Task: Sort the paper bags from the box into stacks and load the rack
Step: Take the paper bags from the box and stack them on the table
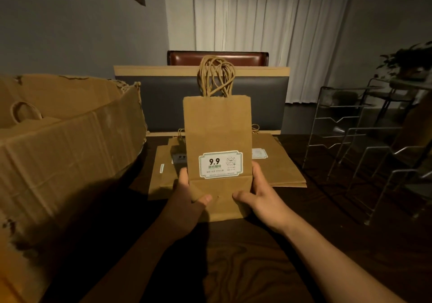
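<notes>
Between the palms, upright above the dark table (245, 267): left hand (187, 193) and right hand (259, 193) gripping a bundle of flat paper bags (217, 134) at its folded bottom, thumbs on the front, fingers curled round the side edges. Long axis vertical, twine handles (216, 76) on top, 9.9 label (221, 164) facing back. Just beyond, lying flat — two stacks of bags, the left stack (163, 176) and the right stack (278, 165). Cardboard box (70, 144) well to the left, another handle visible inside. Wire rack (364, 144) to the right, slots bare — nearer the right hand, so likely a rightward carry if loading follows, or a tilt forward onto a stack.
</notes>
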Demonstrator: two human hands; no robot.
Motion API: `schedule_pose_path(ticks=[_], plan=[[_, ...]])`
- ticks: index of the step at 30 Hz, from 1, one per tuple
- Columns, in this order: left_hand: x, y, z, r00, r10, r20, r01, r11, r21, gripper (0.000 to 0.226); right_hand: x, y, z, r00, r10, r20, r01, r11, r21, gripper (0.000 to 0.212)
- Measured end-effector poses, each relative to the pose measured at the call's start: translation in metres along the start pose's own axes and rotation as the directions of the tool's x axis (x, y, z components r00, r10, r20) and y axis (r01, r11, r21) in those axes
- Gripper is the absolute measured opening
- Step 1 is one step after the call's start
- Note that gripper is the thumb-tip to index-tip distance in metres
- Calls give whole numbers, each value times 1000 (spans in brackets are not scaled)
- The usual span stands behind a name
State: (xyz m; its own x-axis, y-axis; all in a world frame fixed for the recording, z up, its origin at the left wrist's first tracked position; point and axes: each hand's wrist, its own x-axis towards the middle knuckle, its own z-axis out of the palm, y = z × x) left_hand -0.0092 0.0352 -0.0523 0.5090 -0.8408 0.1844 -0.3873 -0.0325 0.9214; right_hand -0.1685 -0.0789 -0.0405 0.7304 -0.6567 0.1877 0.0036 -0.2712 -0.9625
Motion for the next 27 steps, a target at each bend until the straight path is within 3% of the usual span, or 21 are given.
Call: schedule_pose_path(ticks=[3,6,9,11,12,14,17,19,21,23,25,27], plan=[[3,7,-3,995,66,-79,-70,996,-56,84,6,-14,9,995,7,-100,1,997,80,59],[23,10,-24,972,59,-228,-74,996,-58,88,37,-33,30,985,-42,-168,36,999,-39,52],[61,-8,-52,949,-22,-316,99,968,229,67,90,-28,56,975,12,-222,-67,968,-242,43],[72,-21,-59,943,-184,-276,287,871,398,57,108,-12,74,969,165,-183,-227,888,-400,34],[78,-28,-62,925,-273,-264,363,841,402,53,111,-5,82,958,229,-171,-283,841,-461,32],[86,-34,-64,896,-368,-249,428,866,260,56,110,7,90,943,274,-189,-332,812,-480,35],[101,-37,-77,849,-468,-245,439,883,-164,82,114,12,92,936,278,-214,-345,844,-411,37],[103,-32,-77,827,-544,-141,462,802,-379,64,116,12,89,924,311,-224,-373,864,-338,35],[99,-23,-75,811,-583,-43,501,731,-463,35,107,3,84,919,336,-205,-378,900,-219,38],[96,-18,-72,786,-614,67,563,667,-488,28,94,-5,78,918,361,-163,-379,920,-98,47],[88,-17,-69,828,-551,104,535,722,-439,36,81,-10,73,924,361,-128,-367,930,-23,52],[73,-14,-65,928,-365,78,360,817,-451,40,74,-13,67,927,360,-102,-355,933,57,58]])
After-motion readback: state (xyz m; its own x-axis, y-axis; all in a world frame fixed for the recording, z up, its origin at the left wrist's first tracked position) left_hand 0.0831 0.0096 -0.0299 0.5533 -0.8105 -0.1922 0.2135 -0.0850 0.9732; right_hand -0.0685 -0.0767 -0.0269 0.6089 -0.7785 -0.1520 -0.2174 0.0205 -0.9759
